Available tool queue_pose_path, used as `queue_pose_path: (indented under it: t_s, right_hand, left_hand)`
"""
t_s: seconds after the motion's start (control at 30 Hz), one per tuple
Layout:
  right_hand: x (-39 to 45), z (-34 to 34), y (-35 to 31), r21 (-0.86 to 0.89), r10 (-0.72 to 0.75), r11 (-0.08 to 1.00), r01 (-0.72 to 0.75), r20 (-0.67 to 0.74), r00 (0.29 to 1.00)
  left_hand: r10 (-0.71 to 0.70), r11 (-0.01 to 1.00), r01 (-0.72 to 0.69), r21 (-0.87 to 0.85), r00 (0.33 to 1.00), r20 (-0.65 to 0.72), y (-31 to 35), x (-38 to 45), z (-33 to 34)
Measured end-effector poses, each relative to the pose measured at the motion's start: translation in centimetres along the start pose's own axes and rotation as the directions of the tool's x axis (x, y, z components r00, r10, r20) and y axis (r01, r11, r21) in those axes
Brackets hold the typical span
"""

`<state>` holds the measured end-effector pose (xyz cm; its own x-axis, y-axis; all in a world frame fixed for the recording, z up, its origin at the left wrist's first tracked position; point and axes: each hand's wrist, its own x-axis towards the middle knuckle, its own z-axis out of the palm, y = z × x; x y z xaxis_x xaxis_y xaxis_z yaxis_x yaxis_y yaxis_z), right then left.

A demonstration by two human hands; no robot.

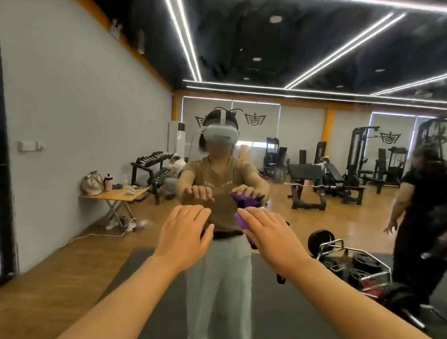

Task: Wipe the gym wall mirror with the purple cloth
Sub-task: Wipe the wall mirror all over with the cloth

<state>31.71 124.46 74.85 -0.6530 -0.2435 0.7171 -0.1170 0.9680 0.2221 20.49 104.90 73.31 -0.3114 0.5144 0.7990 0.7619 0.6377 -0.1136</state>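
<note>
**Wiping position at mirror: right hand on cloth, left hand flat**

Facing the large gym wall mirror point(315, 157), the person extends both bare arms forward at chest height.

Head view:
- The right hand point(270, 236) lies palm-forward over the crumpled purple cloth point(241, 221), fingers spread and nearly straight, pressing it against the glass. The cloth shows at the fingertips and below the thumb side of the hand. Whether any finger curls into the fabric cannot be told.
- The left hand point(183, 233) is held flat beside it, fingers straight and together, holding nothing. Contact with the glass cannot be confirmed.
- The two hands are near each other, not touching.
- The mirror returns the person's own reflection, with both reflected hands just above the real ones.
- Reflected at left: a small wooden folding table point(115, 194) carrying a bag and bottles, and a black dumbbell rack point(151, 168) behind it.
- Reflected at right: a loaded barbell frame with black weight plates point(351, 260) on the floor, and a second person in black clothing point(428, 220), blurred.
</note>
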Motion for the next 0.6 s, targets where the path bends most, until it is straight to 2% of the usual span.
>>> queue_pose_path:
  t_s: [0.1, 0.27, 0.37, 0.5, 0.6]
  right_hand:
    - [-0.3, -2.4, 3.7, -0.002, 0.050, 0.999, -0.050, -0.029, 0.998]
    - [0.1, -6.5, 10.8, -0.001, 0.092, 0.996, -0.092, -0.067, 0.993]
    - [0.6, -8.2, 15.1, 0.015, 0.092, 0.996, -0.091, -0.143, 0.985]
    - [1.9, -10.2, 20.4, 0.034, 0.090, 0.996, -0.086, -0.155, 0.984]
    - [3.4, -11.2, 23.5, 0.062, 0.120, 0.992, -0.107, -0.262, 0.958]
  left_hand:
    - [0.004, 1.000, -0.004, -0.013, 1.000, 0.008, 3.4, 3.7, 0.0]
    - [-0.055, 0.997, 0.051, -0.055, 0.996, -0.066, 8.4, 10.4, 0.1]
    - [-0.088, 0.990, 0.070, -0.119, 0.984, -0.157, 11.7, 14.2, 0.8]
    - [-0.089, 0.991, 0.063, -0.120, 0.971, -0.223, 15.5, 19.3, 2.1]
    - [-0.102, 0.990, 0.069, -0.120, 0.949, -0.297, 17.6, 23.0, 2.5]
